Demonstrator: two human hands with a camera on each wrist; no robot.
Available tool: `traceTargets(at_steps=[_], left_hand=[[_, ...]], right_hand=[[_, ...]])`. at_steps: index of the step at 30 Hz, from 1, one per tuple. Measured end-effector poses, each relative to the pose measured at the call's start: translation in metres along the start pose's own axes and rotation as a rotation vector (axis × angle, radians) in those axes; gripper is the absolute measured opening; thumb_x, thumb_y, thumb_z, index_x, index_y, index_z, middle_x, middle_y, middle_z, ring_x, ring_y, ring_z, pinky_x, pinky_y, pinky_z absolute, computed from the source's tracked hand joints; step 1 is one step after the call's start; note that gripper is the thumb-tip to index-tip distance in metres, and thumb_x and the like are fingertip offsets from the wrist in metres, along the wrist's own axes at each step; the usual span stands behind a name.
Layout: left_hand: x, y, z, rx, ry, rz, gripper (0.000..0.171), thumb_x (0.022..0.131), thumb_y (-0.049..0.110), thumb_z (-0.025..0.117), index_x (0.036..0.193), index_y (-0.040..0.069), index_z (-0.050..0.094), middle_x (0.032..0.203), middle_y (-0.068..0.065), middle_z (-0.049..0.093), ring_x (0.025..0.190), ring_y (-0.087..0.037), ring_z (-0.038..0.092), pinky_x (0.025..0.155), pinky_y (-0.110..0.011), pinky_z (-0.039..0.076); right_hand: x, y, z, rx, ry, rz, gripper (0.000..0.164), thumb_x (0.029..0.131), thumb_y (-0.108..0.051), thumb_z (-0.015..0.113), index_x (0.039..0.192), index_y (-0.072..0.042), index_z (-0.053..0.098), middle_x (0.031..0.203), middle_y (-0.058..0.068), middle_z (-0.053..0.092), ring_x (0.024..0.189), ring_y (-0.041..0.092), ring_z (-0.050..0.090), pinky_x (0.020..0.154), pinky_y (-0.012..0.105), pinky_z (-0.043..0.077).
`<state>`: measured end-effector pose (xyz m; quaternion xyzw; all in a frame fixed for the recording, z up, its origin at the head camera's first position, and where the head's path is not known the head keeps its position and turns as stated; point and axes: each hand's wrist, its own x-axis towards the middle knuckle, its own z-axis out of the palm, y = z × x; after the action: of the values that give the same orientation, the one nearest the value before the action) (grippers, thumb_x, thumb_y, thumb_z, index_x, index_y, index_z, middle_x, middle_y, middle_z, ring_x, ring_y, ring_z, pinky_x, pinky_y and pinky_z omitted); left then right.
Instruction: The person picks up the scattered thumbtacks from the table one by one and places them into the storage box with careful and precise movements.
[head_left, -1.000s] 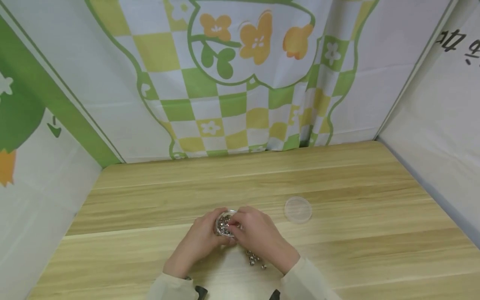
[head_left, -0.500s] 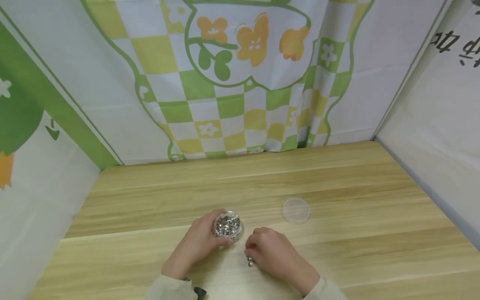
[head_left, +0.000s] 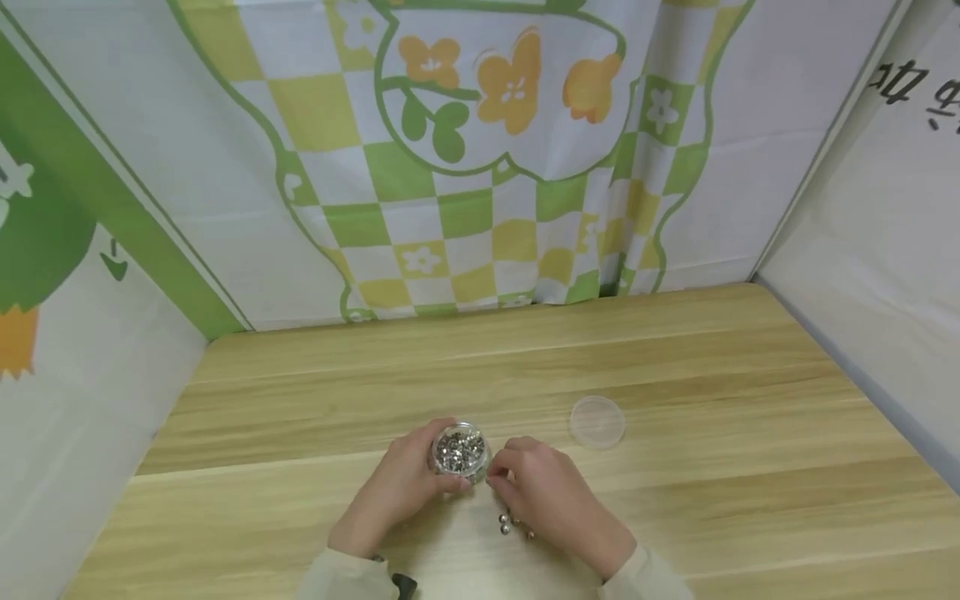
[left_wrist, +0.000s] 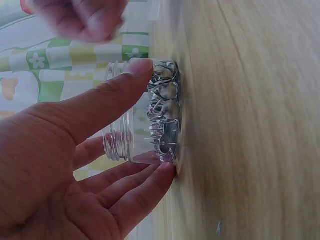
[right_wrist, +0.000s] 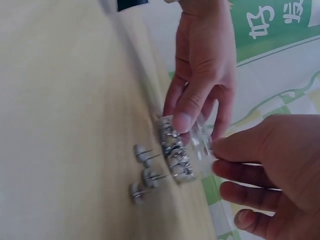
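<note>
My left hand (head_left: 405, 475) holds a clear threaded jar (left_wrist: 120, 137) upright on the table, thumb on one side and fingers on the other. Silver round-headed thumbtacks (left_wrist: 169, 91) fill its lower part, and its mouth is uncovered. Just right of the jar is my right hand (head_left: 543, 487), thumb and index fingertips brought together. A small dark bit shows at those fingertips in the left wrist view, where the right hand (left_wrist: 92, 17) is blurred. Several loose thumbtacks (right_wrist: 150, 177) lie on the table below the right hand, their pins visible in the right wrist view.
A clear round lid (head_left: 597, 422) lies flat on the wooden table (head_left: 337, 375), behind and right of the right hand. A patterned green, yellow and white cloth (head_left: 465, 212) hangs along the far edge. White cloth walls stand at both sides.
My right hand has come out of the jar's mouth, gone right and down to the loose thumbtacks, then moved slightly back up toward the jar. The left hand keeps hold of the jar.
</note>
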<state>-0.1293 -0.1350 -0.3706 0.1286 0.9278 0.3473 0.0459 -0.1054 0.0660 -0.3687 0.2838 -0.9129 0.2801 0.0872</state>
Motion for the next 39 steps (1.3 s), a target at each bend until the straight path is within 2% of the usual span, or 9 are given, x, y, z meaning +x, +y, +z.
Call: traceTargets(at_steps=[3, 5, 12, 19, 23, 27, 33, 39], left_hand=[[0.001, 0.000, 0.001, -0.002, 0.001, 0.010, 0.081, 0.062, 0.024, 0.088, 0.133, 0.006, 0.054, 0.125, -0.021, 0.064, 0.111, -0.040, 0.057, 0.095, -0.064, 0.048], [0.002, 0.000, 0.001, -0.001, -0.003, 0.014, 0.081, 0.062, 0.025, 0.088, 0.133, 0.006, 0.054, 0.125, -0.021, 0.064, 0.111, -0.040, 0.057, 0.095, -0.064, 0.048], [0.002, -0.001, 0.002, 0.015, -0.013, 0.009, 0.081, 0.063, 0.028, 0.088, 0.133, 0.008, 0.053, 0.127, -0.020, 0.063, 0.114, -0.041, 0.055, 0.096, -0.063, 0.047], [0.002, 0.000, 0.001, 0.016, -0.021, 0.012, 0.080, 0.064, 0.028, 0.088, 0.133, 0.007, 0.053, 0.128, -0.020, 0.063, 0.115, -0.042, 0.054, 0.097, -0.063, 0.047], [0.002, 0.001, 0.000, 0.014, -0.014, 0.005, 0.081, 0.063, 0.027, 0.088, 0.133, 0.007, 0.053, 0.125, -0.021, 0.064, 0.112, -0.040, 0.057, 0.095, -0.063, 0.049], [0.001, 0.001, 0.000, 0.012, -0.015, 0.006, 0.082, 0.062, 0.026, 0.089, 0.133, 0.006, 0.053, 0.125, -0.021, 0.064, 0.111, -0.040, 0.057, 0.095, -0.063, 0.049], [0.000, 0.001, -0.002, 0.015, -0.003, 0.000, 0.082, 0.061, 0.023, 0.089, 0.133, 0.005, 0.053, 0.126, -0.023, 0.063, 0.112, -0.042, 0.057, 0.097, -0.064, 0.047], [0.000, 0.001, -0.002, 0.007, 0.002, -0.012, 0.082, 0.061, 0.021, 0.089, 0.133, 0.006, 0.053, 0.127, -0.023, 0.062, 0.113, -0.041, 0.057, 0.098, -0.064, 0.046]], right_hand=[[0.011, -0.001, -0.001, 0.001, 0.062, 0.000, 0.004, 0.081, -0.012, 0.075, 0.084, -0.012, 0.075, 0.077, -0.004, 0.067, 0.065, 0.008, 0.057, 0.055, 0.023, 0.057], [0.018, -0.003, 0.000, 0.000, 0.072, 0.003, 0.004, 0.082, -0.013, 0.075, 0.086, -0.012, 0.075, 0.078, -0.004, 0.068, 0.066, 0.008, 0.058, 0.056, 0.024, 0.056], [0.037, -0.007, 0.005, -0.017, 0.062, -0.031, 0.007, 0.085, -0.015, 0.072, 0.089, -0.011, 0.075, 0.079, -0.003, 0.067, 0.069, 0.008, 0.058, 0.059, 0.026, 0.059], [0.042, -0.009, 0.007, -0.017, 0.049, -0.042, 0.010, 0.084, -0.016, 0.073, 0.090, -0.010, 0.076, 0.078, -0.003, 0.066, 0.066, 0.008, 0.057, 0.057, 0.026, 0.058], [0.036, -0.010, 0.002, -0.023, 0.046, -0.013, 0.011, 0.084, -0.019, 0.073, 0.091, -0.011, 0.076, 0.080, -0.002, 0.068, 0.069, 0.009, 0.059, 0.059, 0.028, 0.059], [0.022, -0.007, -0.004, -0.027, 0.043, 0.019, 0.008, 0.083, -0.018, 0.074, 0.088, -0.012, 0.076, 0.081, -0.003, 0.069, 0.073, 0.010, 0.061, 0.061, 0.029, 0.060], [-0.006, 0.001, -0.006, -0.022, -0.014, 0.041, 0.004, 0.080, -0.016, 0.075, 0.081, -0.013, 0.076, 0.074, -0.006, 0.067, 0.066, 0.006, 0.058, 0.057, 0.026, 0.058], [-0.022, 0.007, -0.005, -0.012, -0.085, 0.058, 0.005, 0.080, -0.018, 0.076, 0.080, -0.013, 0.075, 0.075, -0.006, 0.068, 0.069, 0.006, 0.060, 0.063, 0.030, 0.061]])
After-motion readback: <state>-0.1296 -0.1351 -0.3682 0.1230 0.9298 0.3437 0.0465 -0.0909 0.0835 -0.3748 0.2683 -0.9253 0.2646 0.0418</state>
